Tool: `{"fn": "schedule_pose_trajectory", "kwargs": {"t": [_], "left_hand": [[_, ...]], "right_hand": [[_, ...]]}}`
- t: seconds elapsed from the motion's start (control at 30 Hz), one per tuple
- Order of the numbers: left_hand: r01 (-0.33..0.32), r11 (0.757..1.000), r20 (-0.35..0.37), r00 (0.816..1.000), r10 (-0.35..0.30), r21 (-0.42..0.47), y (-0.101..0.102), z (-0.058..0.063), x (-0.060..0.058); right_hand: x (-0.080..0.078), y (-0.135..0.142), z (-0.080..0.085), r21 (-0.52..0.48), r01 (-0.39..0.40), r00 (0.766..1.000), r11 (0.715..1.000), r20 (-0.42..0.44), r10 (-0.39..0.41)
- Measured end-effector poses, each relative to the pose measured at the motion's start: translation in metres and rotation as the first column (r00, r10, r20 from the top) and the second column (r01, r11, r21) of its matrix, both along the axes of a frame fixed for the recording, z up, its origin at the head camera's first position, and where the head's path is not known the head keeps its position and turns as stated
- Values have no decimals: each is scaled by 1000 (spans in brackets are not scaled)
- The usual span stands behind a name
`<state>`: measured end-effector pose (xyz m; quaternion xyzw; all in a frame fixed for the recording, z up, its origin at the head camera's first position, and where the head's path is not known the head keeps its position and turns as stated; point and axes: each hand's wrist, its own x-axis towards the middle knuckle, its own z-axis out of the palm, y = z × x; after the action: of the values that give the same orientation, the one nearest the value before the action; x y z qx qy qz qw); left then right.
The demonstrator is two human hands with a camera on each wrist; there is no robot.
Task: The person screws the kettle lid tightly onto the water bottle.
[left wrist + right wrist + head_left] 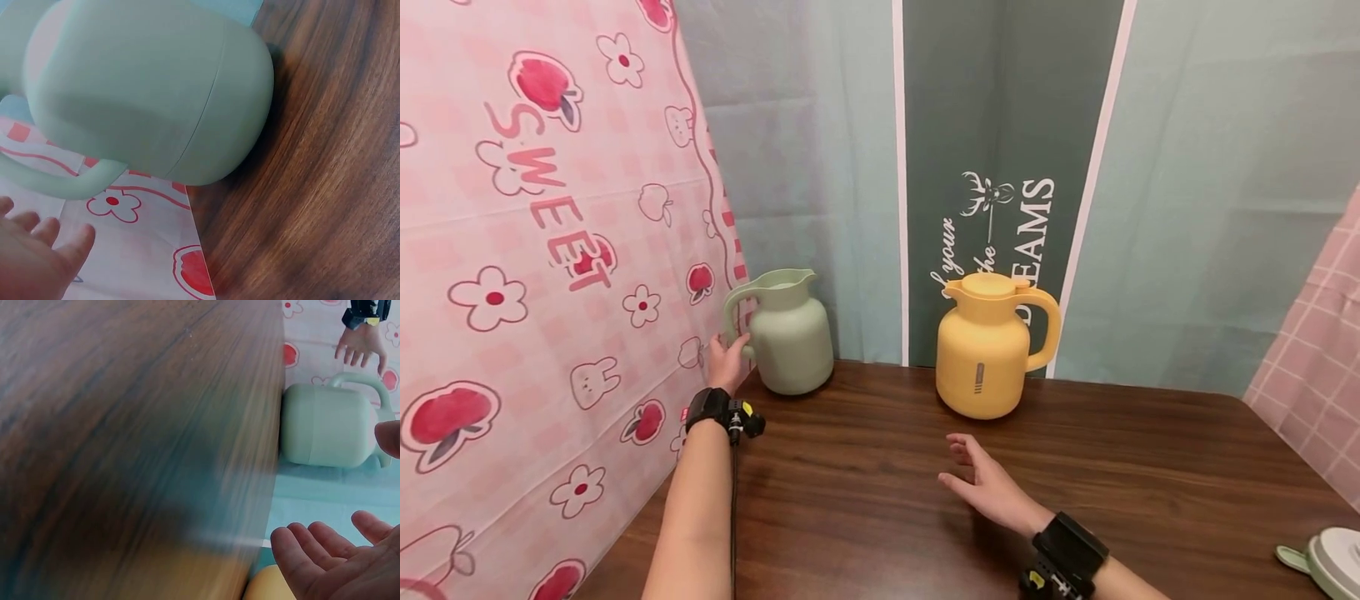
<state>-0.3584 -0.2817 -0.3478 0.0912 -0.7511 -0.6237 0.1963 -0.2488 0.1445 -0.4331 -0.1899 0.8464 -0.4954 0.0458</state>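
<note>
A pale green jug (793, 346) with a spout and a side handle stands upright at the back left of the table. Beside its handle is my left hand (727, 364), fingers spread; in the left wrist view the fingers (76, 245) are apart from the handle (94, 181). A yellow jug (982, 358) with a lid stands upright to the right, its handle facing right. In front of it, over the table, I hold my right hand (992, 487) with relaxed fingers and nothing in it. The right wrist view also shows the green jug (331, 425).
The brown wooden table (850, 500) meets a pink patterned cloth (587, 350) on the left and a blue-green curtain (850, 167) behind. At the front right edge lies a round white and green object (1337, 558), partly cut off. Pink checked cloth (1318, 375) hangs at right.
</note>
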Motion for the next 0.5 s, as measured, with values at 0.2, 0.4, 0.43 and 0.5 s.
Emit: {"fn": "schedule_pose_trajectory", "kwargs": {"t": [0.2, 0.4, 0.43, 0.5], "left_hand": [[81, 995, 9, 997, -81, 50, -4, 5, 6], [103, 987, -13, 995, -102, 124, 3, 17, 19], [93, 987, -10, 996, -92, 128, 3, 18, 20], [64, 992, -4, 998, -64, 112, 2, 13, 16]], "right_hand": [[1, 2, 1, -9, 10, 1000, 1000, 23, -9], [1, 3, 1, 0, 19, 999, 1000, 42, -19], [1, 3, 2, 2, 20, 999, 1000, 43, -20], [1, 5, 2, 6, 23, 999, 1000, 45, -24]]}}
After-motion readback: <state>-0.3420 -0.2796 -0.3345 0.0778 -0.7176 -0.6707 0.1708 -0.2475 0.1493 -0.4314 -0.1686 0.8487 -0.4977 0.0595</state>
